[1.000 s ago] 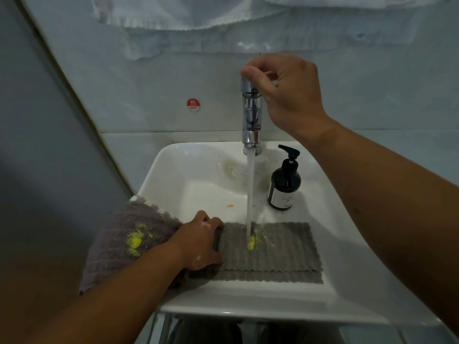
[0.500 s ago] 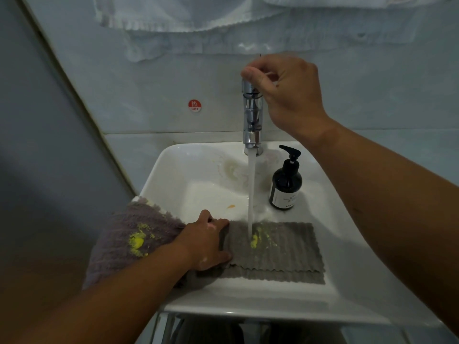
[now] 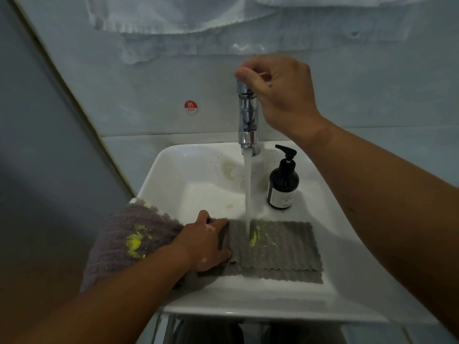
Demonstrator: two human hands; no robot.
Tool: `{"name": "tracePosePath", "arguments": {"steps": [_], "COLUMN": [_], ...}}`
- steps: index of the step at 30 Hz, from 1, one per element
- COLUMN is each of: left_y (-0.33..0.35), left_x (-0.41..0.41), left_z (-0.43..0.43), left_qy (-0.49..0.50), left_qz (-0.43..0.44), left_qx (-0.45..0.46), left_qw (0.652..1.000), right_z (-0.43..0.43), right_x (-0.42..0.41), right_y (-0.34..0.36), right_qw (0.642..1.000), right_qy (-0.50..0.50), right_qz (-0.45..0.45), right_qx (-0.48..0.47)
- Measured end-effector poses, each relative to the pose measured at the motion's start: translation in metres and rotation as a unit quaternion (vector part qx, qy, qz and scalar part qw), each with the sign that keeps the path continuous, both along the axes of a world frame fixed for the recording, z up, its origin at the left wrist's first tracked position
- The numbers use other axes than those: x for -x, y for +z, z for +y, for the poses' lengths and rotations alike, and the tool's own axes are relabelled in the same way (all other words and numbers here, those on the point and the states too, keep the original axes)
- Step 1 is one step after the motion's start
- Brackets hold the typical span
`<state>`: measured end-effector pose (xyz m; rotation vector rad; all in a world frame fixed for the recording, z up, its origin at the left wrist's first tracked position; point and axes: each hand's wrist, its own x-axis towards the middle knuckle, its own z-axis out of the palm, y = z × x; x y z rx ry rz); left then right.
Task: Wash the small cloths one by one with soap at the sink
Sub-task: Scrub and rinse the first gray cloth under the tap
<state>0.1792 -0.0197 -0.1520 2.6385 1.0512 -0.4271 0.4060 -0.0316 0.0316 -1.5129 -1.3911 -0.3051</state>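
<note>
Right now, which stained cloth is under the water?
The grey cloth flat in the sink; the purple cloth drapes over its left rim, outside the stream.

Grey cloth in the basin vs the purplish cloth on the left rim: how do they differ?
The grey cloth lies flat inside the sink; the purplish cloth drapes over its left rim.
The water stream hits the grey cloth; the purplish cloth sits outside it.
The left hand holds the grey cloth's edge; only the forearm passes over the purplish cloth.
Shared: ribbed texture and a yellow stain on each.
</note>
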Motion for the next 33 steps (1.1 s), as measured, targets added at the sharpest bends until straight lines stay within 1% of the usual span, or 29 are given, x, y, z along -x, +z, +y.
{"name": "tracePosePath", "arguments": {"steps": [10,15,25,33], "left_y": [0.002,0.003,0.011,0.008], "left_x": [0.0,-0.001,-0.012,-0.009], "left_z": [-0.002,-0.001,-0.003,0.0], "left_qy": [-0.005,-0.003,-0.021,-0.008], "left_qz": [0.003,0.007,0.053,0.021], "left_qx": [0.008,0.011,0.016,0.02], "left_qw": [1.0,1.0,0.998,1.0], "right_z": [0.0,0.001,-0.003,-0.009], "right_x": [-0.002,0.0,0.002,0.009], "right_y": [-0.001,0.0,0.002,-0.002], "right_qw": [1.0,1.0,1.0,1.0], "right_qy": [0.003,0.0,-0.002,-0.014], "right_qz": [-0.003,0.009,0.014,0.017], "right_qx": [-0.001,-0.006,0.007,0.005]}}
